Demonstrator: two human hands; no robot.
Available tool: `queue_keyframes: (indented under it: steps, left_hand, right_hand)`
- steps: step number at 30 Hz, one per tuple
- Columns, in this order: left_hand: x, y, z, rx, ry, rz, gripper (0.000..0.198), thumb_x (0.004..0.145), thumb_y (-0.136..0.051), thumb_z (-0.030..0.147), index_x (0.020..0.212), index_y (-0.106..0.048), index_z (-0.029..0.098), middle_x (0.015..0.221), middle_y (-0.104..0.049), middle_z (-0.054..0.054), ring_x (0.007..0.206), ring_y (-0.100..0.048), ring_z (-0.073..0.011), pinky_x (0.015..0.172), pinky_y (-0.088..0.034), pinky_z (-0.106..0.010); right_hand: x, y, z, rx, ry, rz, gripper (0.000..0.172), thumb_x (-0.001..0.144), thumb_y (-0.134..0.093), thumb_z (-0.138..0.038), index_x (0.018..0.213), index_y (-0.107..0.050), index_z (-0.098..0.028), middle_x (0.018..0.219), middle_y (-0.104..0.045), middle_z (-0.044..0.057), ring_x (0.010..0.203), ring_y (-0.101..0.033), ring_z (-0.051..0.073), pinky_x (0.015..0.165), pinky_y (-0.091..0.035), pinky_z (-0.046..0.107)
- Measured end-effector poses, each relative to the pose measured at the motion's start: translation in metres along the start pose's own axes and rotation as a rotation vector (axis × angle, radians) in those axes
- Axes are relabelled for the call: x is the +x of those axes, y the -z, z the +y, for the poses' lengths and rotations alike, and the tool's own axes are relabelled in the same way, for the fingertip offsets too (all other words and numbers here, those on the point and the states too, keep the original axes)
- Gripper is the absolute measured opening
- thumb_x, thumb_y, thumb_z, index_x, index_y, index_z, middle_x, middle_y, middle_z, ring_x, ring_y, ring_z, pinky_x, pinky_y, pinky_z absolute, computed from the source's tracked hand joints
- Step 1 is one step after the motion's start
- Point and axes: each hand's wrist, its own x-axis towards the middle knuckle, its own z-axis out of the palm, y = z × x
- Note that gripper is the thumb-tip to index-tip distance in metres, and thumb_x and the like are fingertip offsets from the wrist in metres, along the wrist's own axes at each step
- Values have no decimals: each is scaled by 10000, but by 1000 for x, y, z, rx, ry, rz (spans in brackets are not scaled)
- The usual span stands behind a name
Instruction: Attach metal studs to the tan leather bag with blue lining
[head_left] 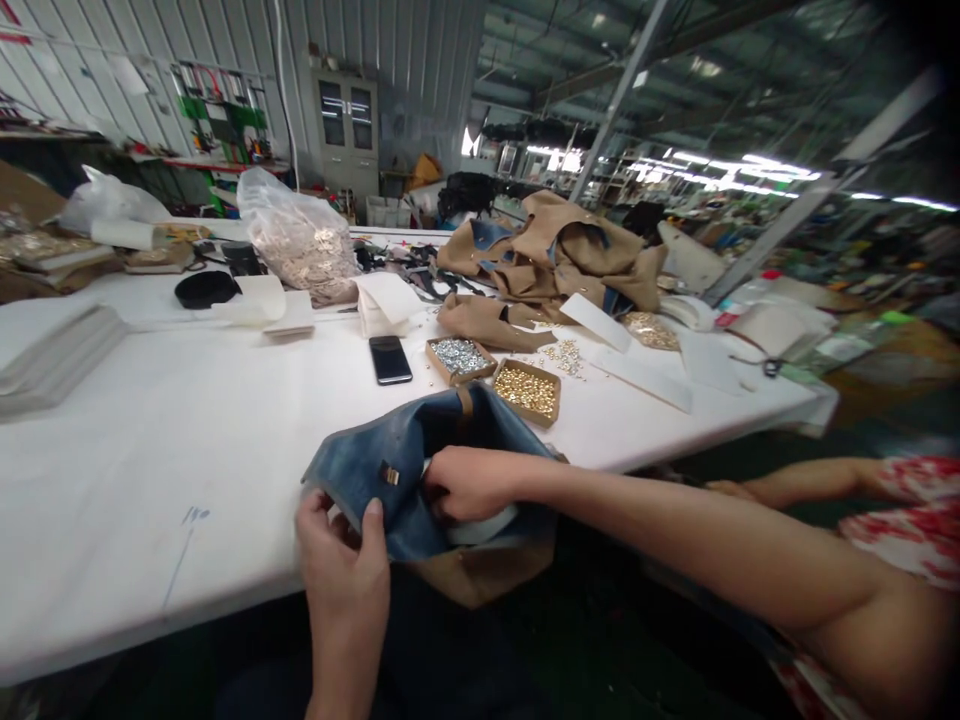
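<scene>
A blue bag (360, 450) with a tan underside and a small metal clasp piece on its flap lies at the table's front edge, its mouth spread. My left hand (349, 550) pinches the bag's left edge, thumb on the blue face and fingers behind. From the right, my right hand (472, 485) reaches into the bag's opening with its fingers curled; whatever they hold is hidden. Something pale shows inside, under that hand. Just beyond the bag stand a small box of gold studs (527, 390) and a box of silver studs (459, 357).
A phone (390, 360) lies left of the boxes. Behind are loose studs (566, 357), piled tan and blue pieces (555, 250) and a plastic bag of small parts (300, 240). Stacked white sheets (52, 350) sit left. Another person's arm (810, 483) is at right.
</scene>
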Motion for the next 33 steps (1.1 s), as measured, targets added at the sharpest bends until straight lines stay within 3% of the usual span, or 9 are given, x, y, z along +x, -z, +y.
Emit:
queue_keyframes:
  steps: [6, 9, 12, 14, 17, 20, 25, 29, 33]
  left_hand:
    - [-19, -12, 13, 91, -166, 71, 788, 1082, -751, 385, 1711, -295, 257, 1723, -510, -252, 1189, -811, -298, 936, -705, -404]
    - [-21, -9, 16, 359, -275, -22, 541, 1177, -582, 472, 1663, -534, 239, 1637, -617, -205, 1316, -742, -365, 1110, -631, -520]
    - [-21, -3, 20, 472, -308, -230, 539, 1226, -391, 523, 1502, -742, 220, 1468, -733, -178, 1394, -683, -403, 1189, -548, -562]
    - [-23, -2, 26, 482, -285, -334, 585, 1218, -407, 565, 1586, -688, 207, 1489, -724, -181, 1414, -670, -410, 1173, -556, -541]
    - [-32, -11, 37, 673, -264, -373, 734, 1124, -623, 637, 1658, -587, 135, 1449, -698, -242, 1349, -689, -480, 1056, -610, -545]
    - [-39, -25, 48, 841, -231, -365, 681, 1116, -653, 467, 1679, -517, 108, 1408, -684, -264, 1287, -707, -496, 956, -624, -537]
    - [-33, -30, 55, 791, -200, -384, 499, 1056, -593, 210, 1553, -639, 196, 1366, -746, -184, 1221, -747, -435, 954, -588, -492]
    - [-21, -16, 50, 667, -203, -423, 534, 980, -558, 148, 1475, -731, 249, 1325, -798, -112, 1203, -758, -377, 1006, -562, -456]
    - [-13, -5, 47, 604, -111, -477, 616, 962, -560, 190, 1555, -719, 245, 1151, -823, -71, 879, -747, -276, 908, -579, -393]
  right_hand:
    - [-3, -4, 23, 661, 21, 18, 163, 911, -798, -302, 968, -817, -151, 893, -766, 2, 794, -619, 150, 753, -467, 249]
    - [-6, -8, 20, 810, 5, 53, 127, 866, -803, -266, 917, -797, -150, 848, -738, -10, 754, -588, 131, 736, -461, 239]
    - [-6, -15, 15, 782, -12, 109, 100, 858, -769, -213, 911, -814, -142, 822, -742, -7, 734, -593, 133, 701, -450, 237]
    - [-4, -19, 12, 729, -9, 142, 118, 869, -759, -206, 927, -829, -131, 837, -757, 1, 750, -607, 141, 681, -441, 236]
    - [-1, -24, 10, 658, -7, 174, 103, 871, -745, -185, 903, -819, -120, 819, -750, -3, 729, -590, 139, 628, -414, 234]
    - [1, -28, 7, 571, -4, 218, 72, 867, -745, -170, 856, -795, -119, 770, -723, -11, 705, -564, 134, 603, -399, 236]
    - [1, -27, 4, 454, -24, 287, 75, 861, -769, -160, 900, -824, -126, 814, -768, -3, 755, -627, 149, 632, -418, 232]
    - [-2, -17, 15, 604, 18, 229, 139, 932, -797, -217, 1001, -868, -119, 876, -803, 7, 763, -648, 148, 654, -458, 224]
    - [-5, -15, 28, 643, 32, 217, 211, 956, -832, -249, 1118, -912, -140, 1038, -867, 36, 959, -759, 204, 810, -533, 235]
